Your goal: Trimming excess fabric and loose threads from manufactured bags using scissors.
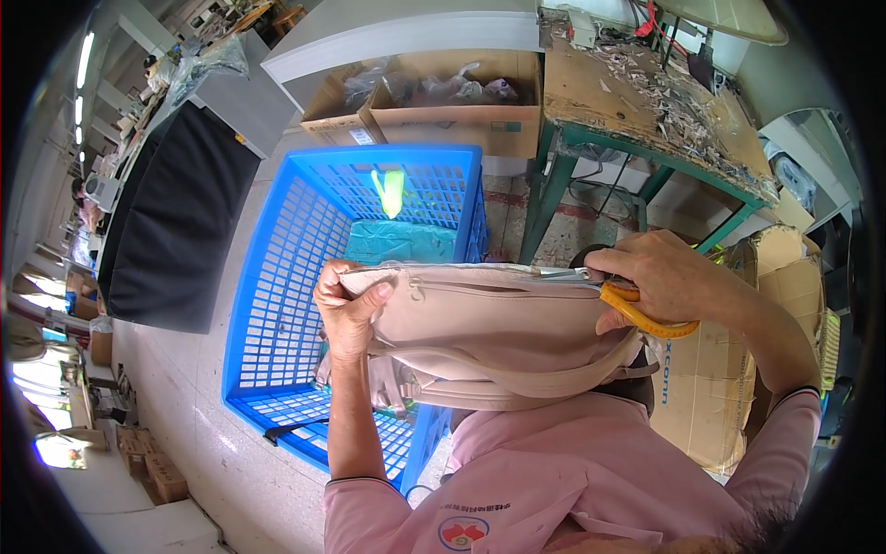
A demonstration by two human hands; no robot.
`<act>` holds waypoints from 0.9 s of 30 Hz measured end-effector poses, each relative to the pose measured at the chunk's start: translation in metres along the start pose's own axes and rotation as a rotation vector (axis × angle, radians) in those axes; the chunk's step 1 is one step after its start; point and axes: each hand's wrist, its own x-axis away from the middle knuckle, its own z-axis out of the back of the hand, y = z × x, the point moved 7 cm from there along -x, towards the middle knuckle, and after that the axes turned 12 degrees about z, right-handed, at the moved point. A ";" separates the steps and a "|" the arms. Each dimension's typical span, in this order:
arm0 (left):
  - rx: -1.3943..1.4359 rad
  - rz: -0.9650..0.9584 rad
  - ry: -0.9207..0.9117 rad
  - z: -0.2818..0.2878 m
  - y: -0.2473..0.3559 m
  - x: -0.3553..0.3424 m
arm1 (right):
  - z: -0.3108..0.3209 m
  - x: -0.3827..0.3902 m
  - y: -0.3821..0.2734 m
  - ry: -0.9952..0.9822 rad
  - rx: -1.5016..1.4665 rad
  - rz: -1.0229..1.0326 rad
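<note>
My left hand grips the left end of a beige bag, thumb on its front near a zipper pull. My right hand holds yellow-handled scissors at the bag's right end, with the silver blades lying along its top edge. The bag lies horizontally in front of my body, with straps and a zipper on it. Below and behind it is a blue plastic crate holding a teal wrapped bundle and beige straps; a bright green item hangs on its far wall.
Cardboard boxes with bagged items stand behind the crate. A worn green-framed table with scraps is at back right. Flattened cardboard leans at right. A black-covered bench is at left, with co-workers farther back.
</note>
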 end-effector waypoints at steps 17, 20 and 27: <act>0.118 -0.002 -0.009 0.008 -0.005 0.017 | -0.002 -0.013 -0.005 0.030 0.068 0.066; 0.050 -0.019 -0.009 0.007 -0.001 0.021 | -0.004 -0.021 -0.002 -0.062 0.030 0.020; 0.106 -0.025 -0.007 0.009 -0.003 0.027 | -0.017 -0.034 -0.004 -0.062 -0.091 0.112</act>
